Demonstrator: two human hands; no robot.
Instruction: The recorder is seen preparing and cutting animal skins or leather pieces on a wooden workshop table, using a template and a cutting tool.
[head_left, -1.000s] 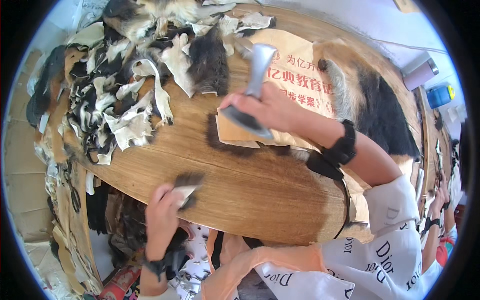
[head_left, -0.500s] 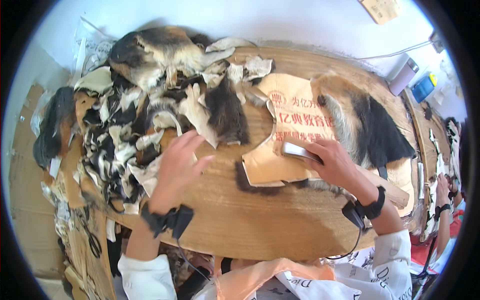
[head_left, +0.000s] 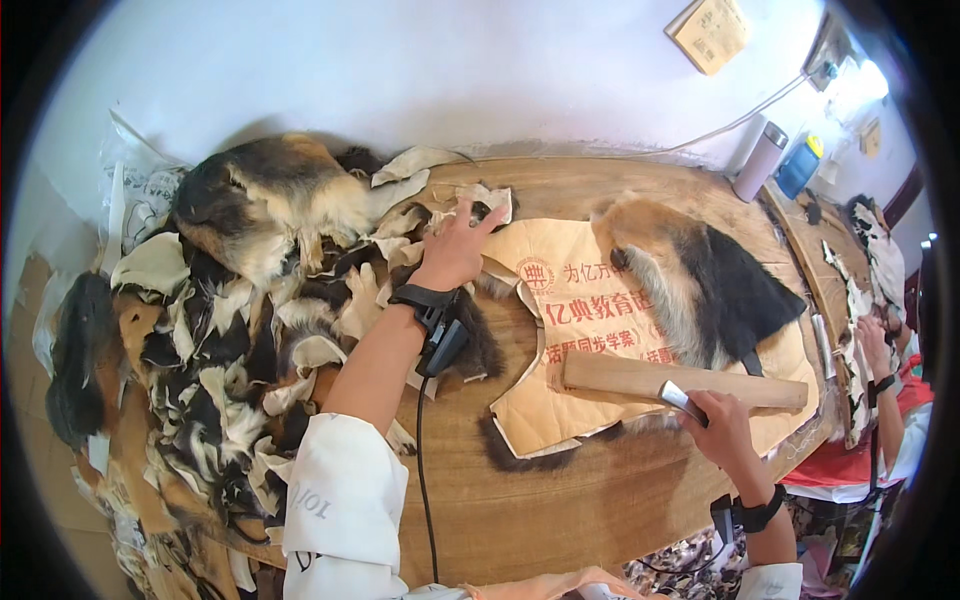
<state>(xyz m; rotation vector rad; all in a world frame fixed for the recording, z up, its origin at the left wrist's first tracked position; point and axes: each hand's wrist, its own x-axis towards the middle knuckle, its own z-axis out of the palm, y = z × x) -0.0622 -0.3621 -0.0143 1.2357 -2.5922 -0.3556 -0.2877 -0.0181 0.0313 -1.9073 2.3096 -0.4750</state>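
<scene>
My left hand (head_left: 452, 247) reaches out over the far side of the fur pile, fingers apart. Its fingertips are at a small pale-and-dark fur scrap (head_left: 497, 200); whether they touch it I cannot tell. In my right hand (head_left: 722, 432) is a small silver hand tool (head_left: 682, 402), its grip mostly hidden by the fingers. The tool's end is at a flat wooden bar (head_left: 640, 380), which lies across a brown paper pattern (head_left: 540, 410) with red print. Dark fur shows under the pattern's near edge. A tan, grey and black fur piece (head_left: 710, 285) lies on the pattern's far right.
A heap of cut fur scraps (head_left: 225, 390) covers the table's left, with a large fur piece (head_left: 275, 200) behind it. A pink flask (head_left: 760, 163) and blue bottle (head_left: 798, 168) stand far right. Another person's hand (head_left: 872, 345) works on fur strips at the right edge.
My left hand has moved away from me, to the far scraps. My right hand has come nearer with the tool, leaving the wooden bar in plain sight. The view has tilted up.
</scene>
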